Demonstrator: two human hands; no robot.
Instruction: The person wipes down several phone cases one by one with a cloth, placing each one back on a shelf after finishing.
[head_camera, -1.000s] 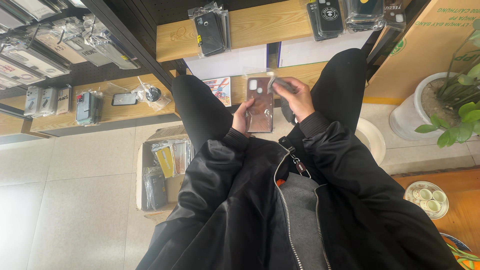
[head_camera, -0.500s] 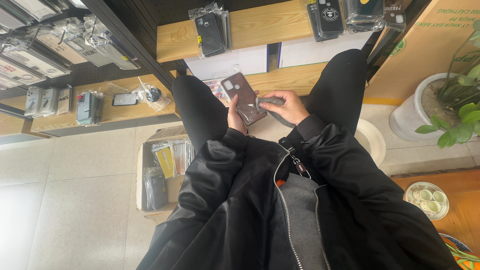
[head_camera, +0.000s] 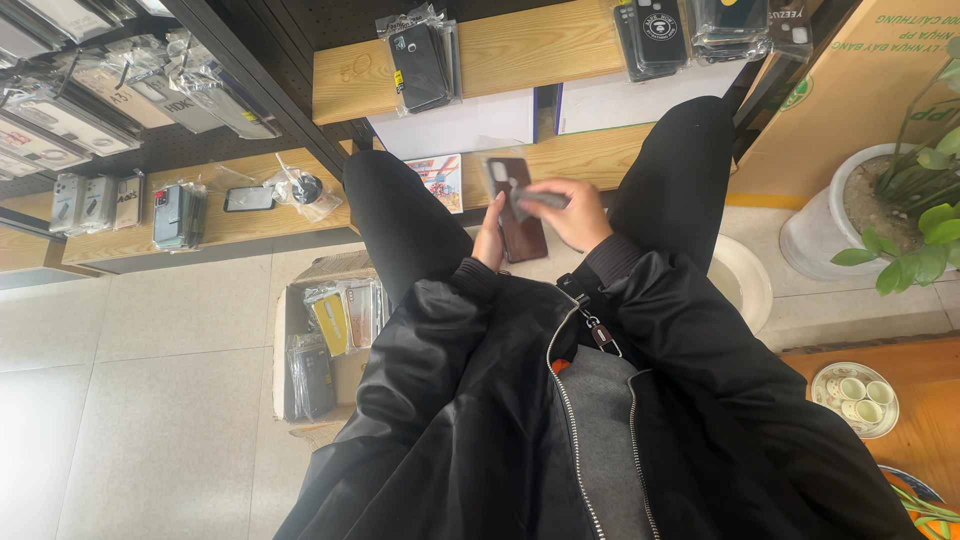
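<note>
Dark phone case (head_camera: 520, 215) is gripped upright along its left edge by left hand (head_camera: 490, 232), while a grey cloth (head_camera: 540, 199) is pinched against its upper face by right hand (head_camera: 577, 213).

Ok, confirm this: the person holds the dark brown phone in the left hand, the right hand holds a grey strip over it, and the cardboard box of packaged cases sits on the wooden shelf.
One thing is off. The head view shows the cardboard box on the tiled floor beside the person's leg, not on the wooden shelf. The rest holds: left hand holds the brown phone, right hand holds a grey strip over it.
</note>
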